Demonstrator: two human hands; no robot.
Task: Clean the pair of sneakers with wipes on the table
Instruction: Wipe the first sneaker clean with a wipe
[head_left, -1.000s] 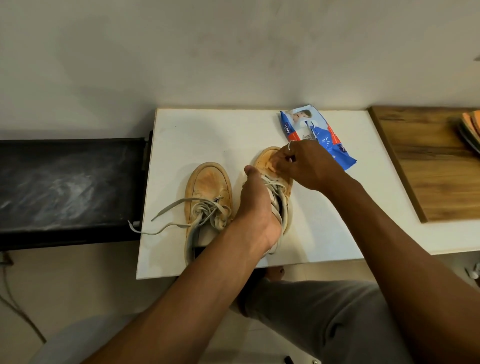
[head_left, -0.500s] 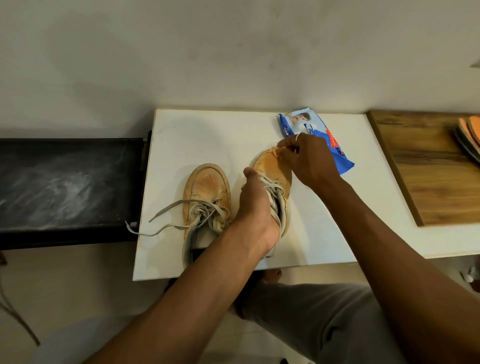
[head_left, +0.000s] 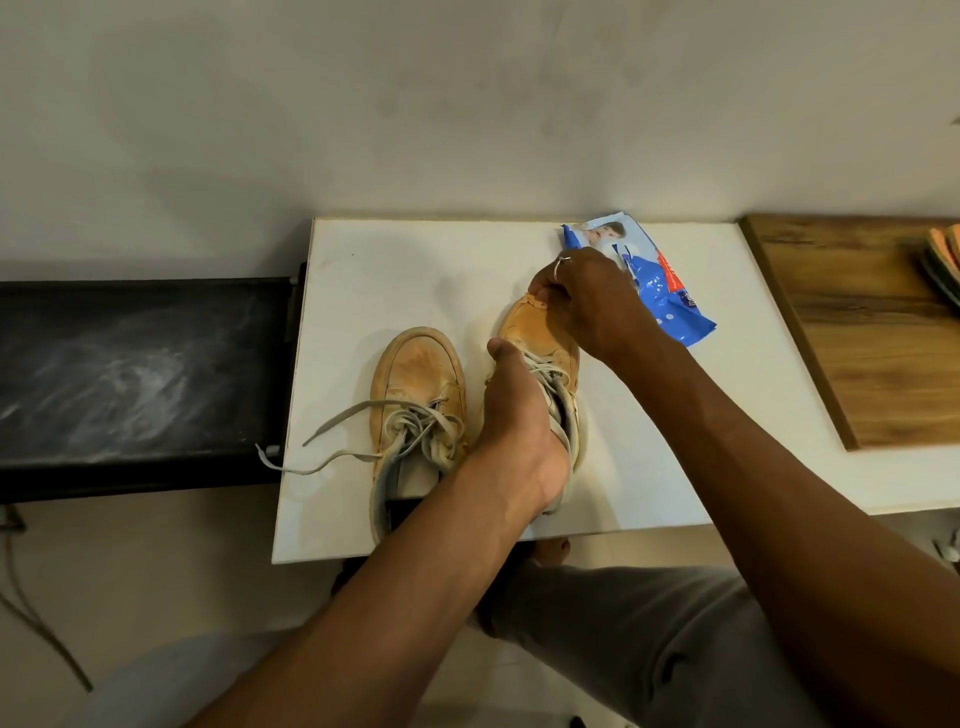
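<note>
Two worn tan sneakers lie side by side on the white table (head_left: 389, 270), toes pointing away from me. The left sneaker (head_left: 415, 374) lies free, its grey laces trailing to the left. My left hand (head_left: 514, 415) grips the right sneaker (head_left: 540, 338) around its laced middle, thumb on the inner side. My right hand (head_left: 587, 301), with a ring on one finger, is curled over the toe tip and pinches a small tan-stained wipe (head_left: 535, 303) against it; most of the wipe is hidden under the fingers. A blue wipes pack (head_left: 670, 306) lies just behind that hand.
A wooden board (head_left: 872, 332) joins the table on the right, with flat orange footwear (head_left: 943, 265) at its far edge. A black bench (head_left: 130, 374) stands to the left. The wall runs right behind the table. My knee in grey trousers (head_left: 623, 639) is below the front edge.
My right hand has slid with the wipe from the top of the toe forward to the toe tip. My left hand has kept its grip on the right sneaker.
</note>
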